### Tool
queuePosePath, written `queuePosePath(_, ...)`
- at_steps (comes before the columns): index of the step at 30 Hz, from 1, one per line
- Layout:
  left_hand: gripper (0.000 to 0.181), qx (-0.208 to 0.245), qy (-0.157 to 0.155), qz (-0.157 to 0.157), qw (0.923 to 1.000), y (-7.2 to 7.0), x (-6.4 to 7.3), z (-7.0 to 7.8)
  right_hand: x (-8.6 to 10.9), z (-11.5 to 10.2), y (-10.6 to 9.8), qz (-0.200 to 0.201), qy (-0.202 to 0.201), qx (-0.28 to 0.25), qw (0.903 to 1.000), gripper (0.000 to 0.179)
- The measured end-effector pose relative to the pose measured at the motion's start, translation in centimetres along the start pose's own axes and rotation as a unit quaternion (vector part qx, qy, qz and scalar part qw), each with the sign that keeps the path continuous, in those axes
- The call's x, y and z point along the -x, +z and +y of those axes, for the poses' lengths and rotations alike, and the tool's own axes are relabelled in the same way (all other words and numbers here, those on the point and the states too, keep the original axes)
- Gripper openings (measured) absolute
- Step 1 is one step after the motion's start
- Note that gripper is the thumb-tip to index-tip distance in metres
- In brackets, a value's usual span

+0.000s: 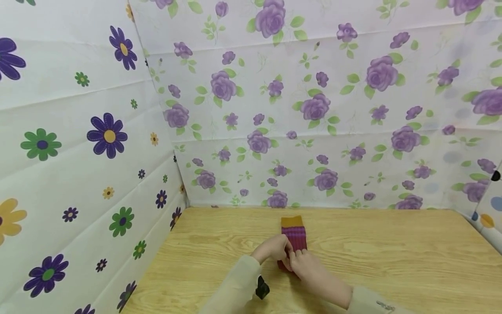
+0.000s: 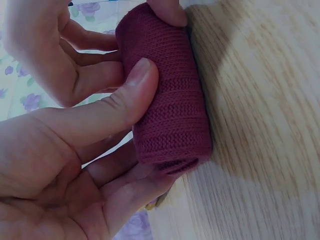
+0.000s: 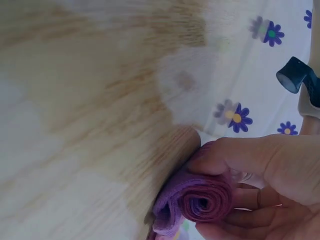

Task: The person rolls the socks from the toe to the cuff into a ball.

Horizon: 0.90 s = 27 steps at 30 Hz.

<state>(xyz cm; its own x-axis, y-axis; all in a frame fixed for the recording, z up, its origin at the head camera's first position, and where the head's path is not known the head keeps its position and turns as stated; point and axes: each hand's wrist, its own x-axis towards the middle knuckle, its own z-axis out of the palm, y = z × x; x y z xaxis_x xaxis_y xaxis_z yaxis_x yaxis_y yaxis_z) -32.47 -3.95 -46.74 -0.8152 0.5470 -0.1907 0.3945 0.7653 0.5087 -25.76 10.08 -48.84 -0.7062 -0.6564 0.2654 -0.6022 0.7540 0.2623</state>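
Note:
A maroon knit sock with purple stripes and a mustard end lies lengthwise on the table, its near part wound into a roll. My left hand grips one side of the roll; in the left wrist view its thumb presses on the ribbed outside. From the other side my right hand holds the roll between thumb and fingers. The right wrist view shows the spiral end of the rolled sock, with a flat purple stretch running out beside it. Fingers partly cover the roll in the head view.
The sock rests on a light wood-grain table. A flowered cloth hangs along the back edge, and another patterned cloth borders the left. A small black device sits at my left wrist.

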Motion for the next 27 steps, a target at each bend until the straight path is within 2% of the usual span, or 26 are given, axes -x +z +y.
queuePosePath(8,0.017,-0.024,0.023,0.003,0.9994,0.0,0.5,0.3,-0.1,-0.1,0.7,0.026,0.009,-0.038,0.9989,0.022)
queuePosePath(12,0.018,-0.014,0.025,0.022,0.9994,0.2,1.1,0.4,-0.3,-0.1,0.7,0.034,0.006,-0.052,0.9981,0.023)
queuePosePath(15,0.018,-0.014,0.027,0.047,0.9984,0.6,1.5,0.7,-0.3,0.0,0.8,0.032,0.011,-0.088,0.9955,0.024)
queuePosePath(20,0.021,-0.070,0.018,0.078,0.9944,1.0,1.9,1.4,-0.3,0.6,0.8,0.038,0.011,-0.141,0.9892,0.028)
queuePosePath(27,0.028,-0.131,-0.008,0.068,0.9891,1.3,1.7,1.9,-0.4,1.7,0.6,0.036,-0.013,-0.158,0.9868,0.028)
